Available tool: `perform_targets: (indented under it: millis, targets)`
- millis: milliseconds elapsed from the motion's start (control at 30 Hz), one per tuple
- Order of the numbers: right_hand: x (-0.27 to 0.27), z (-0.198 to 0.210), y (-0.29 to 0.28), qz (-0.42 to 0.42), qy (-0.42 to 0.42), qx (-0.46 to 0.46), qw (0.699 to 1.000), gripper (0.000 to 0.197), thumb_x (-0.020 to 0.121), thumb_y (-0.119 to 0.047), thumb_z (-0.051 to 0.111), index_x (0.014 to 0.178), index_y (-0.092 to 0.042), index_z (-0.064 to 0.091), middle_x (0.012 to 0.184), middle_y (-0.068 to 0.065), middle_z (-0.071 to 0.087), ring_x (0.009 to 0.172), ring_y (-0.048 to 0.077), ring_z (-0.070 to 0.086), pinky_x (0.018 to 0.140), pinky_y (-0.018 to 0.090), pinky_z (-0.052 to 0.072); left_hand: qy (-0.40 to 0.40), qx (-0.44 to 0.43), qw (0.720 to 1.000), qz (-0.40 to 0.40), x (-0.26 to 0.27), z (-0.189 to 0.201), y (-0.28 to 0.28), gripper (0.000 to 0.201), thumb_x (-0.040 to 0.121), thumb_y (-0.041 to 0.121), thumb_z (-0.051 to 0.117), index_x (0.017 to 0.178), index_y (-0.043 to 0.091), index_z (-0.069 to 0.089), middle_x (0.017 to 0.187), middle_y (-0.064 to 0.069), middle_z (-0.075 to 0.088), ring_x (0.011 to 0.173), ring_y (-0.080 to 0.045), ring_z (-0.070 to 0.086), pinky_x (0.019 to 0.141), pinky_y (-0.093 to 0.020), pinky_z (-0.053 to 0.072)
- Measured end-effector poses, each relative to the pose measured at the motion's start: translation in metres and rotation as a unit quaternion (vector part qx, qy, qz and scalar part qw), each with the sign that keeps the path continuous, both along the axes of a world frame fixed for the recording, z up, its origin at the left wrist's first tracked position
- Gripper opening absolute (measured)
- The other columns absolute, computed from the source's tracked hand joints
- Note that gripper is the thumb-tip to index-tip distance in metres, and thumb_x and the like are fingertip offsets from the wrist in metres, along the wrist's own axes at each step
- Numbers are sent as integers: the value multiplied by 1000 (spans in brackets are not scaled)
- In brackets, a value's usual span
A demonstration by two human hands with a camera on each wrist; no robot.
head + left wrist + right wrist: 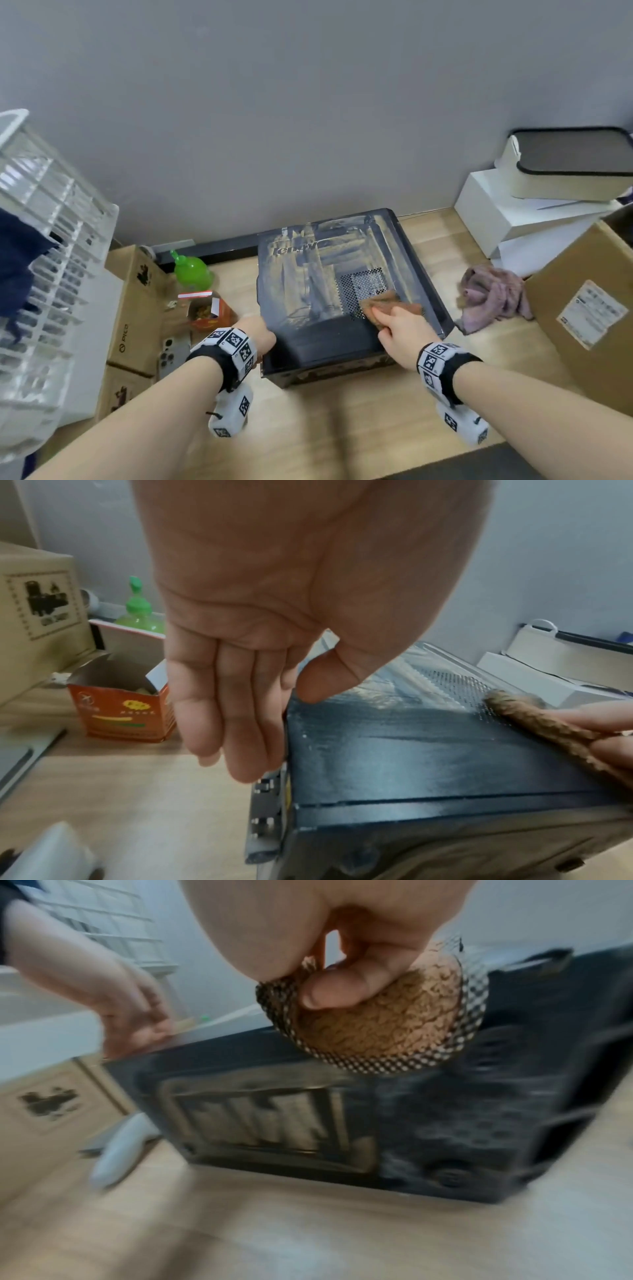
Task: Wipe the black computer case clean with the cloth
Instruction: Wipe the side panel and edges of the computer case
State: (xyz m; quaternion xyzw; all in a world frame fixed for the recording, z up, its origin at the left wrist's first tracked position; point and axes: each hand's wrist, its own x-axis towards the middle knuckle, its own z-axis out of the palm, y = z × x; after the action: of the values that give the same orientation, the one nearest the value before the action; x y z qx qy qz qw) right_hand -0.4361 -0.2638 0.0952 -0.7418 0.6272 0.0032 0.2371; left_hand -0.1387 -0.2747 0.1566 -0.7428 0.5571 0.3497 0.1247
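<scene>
The black computer case (315, 281) lies flat on the wooden table, its top panel dusty with a wiped dark strip along the near edge (428, 756). My right hand (397, 329) holds a folded brown cloth (383, 301) against the top, by the perforated vent (366, 284); the thumb curls over the cloth (373, 1026) in the right wrist view. My left hand (257, 334) rests at the case's near left corner, fingers (222, 723) straight down along the side, thumb on the top edge.
A crumpled pink cloth (493, 298) lies right of the case, beside a cardboard box (589, 318) and white boxes (520, 219). Left of the case stand an open orange carton (209, 310), a green bottle (191, 270), a phone (171, 353) and a white rack (44, 240).
</scene>
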Motion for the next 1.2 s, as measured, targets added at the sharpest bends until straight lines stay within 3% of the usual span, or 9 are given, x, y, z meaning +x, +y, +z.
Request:
perform_targets:
  millis: [167, 300, 467, 633, 733, 867, 1033, 1100, 1200]
  targets:
    - [-44, 2, -10, -72, 41, -21, 996, 48, 96, -34, 42, 143, -40, 43, 132, 8, 56, 117, 33, 56, 97, 37, 47, -12, -2, 1000, -11, 1, 1, 2, 32, 86, 3, 41, 106, -4, 64, 110, -23, 70, 100, -38, 68, 82, -37, 55]
    - [-19, 2, -9, -85, 68, -23, 994, 49, 96, -35, 40, 145, -32, 40, 132, 8, 55, 110, 38, 60, 92, 42, 50, 9, -11, 1000, -10, 8, 1, 6, 17, 79, 4, 41, 82, 3, 58, 87, -17, 70, 82, -38, 70, 71, -39, 59]
    - [69, 7, 0, 17, 44, -10, 999, 42, 91, -27, 44, 132, -25, 43, 119, 9, 57, 92, 38, 64, 79, 42, 54, 26, -19, 999, 6, 9, 1, 13, 23, 79, -2, 40, 61, 9, 50, 52, -6, 57, 43, -21, 55, 49, -29, 52]
    - [174, 6, 18, 174, 6, 30, 984, 45, 93, -20, 47, 137, -18, 37, 122, 15, 51, 97, 42, 61, 74, 44, 47, 19, 10, 1000, -8, 21, -8, 12, 20, 77, 4, 45, 66, 7, 61, 55, -6, 64, 46, -19, 59, 48, -22, 49]
    - [197, 9, 21, 202, -1, 29, 979, 50, 94, -27, 51, 140, -16, 35, 120, 16, 52, 99, 43, 60, 76, 46, 48, 21, 8, 1000, -10, 27, -14, 10, 17, 78, 10, 44, 75, 7, 61, 68, -12, 72, 54, -22, 67, 52, -26, 53]
    - [173, 7, 12, 179, 2, 8, 984, 45, 94, -23, 44, 139, -21, 38, 119, 16, 54, 96, 43, 61, 78, 44, 46, 29, 10, 999, -16, 35, -21, 5, 15, 73, 12, 46, 79, 10, 59, 75, -12, 76, 70, -27, 74, 64, -35, 59]
    - [95, 7, -32, 101, 24, -28, 994, 41, 78, -16, 48, 117, -29, 50, 109, 3, 64, 96, 30, 63, 75, 35, 50, 1, -1, 999, -45, 28, -18, -5, 13, 72, 19, 50, 65, 10, 58, 62, -7, 69, 63, -28, 67, 59, -26, 52]
    - [50, 7, -48, 52, 40, -29, 997, 43, 84, -15, 48, 123, -32, 48, 114, 3, 61, 97, 30, 62, 75, 35, 51, -13, -8, 999, -49, 25, -17, -8, 15, 78, 18, 53, 64, 12, 54, 59, -4, 61, 63, -27, 60, 58, -25, 47]
    - [-10, 4, -62, -34, 62, -37, 997, 48, 92, -20, 44, 138, -35, 43, 131, 8, 56, 109, 33, 61, 89, 40, 53, -27, -10, 998, -55, 25, -19, -11, 14, 79, 16, 53, 66, 12, 52, 63, -5, 59, 69, -29, 61, 61, -25, 48]
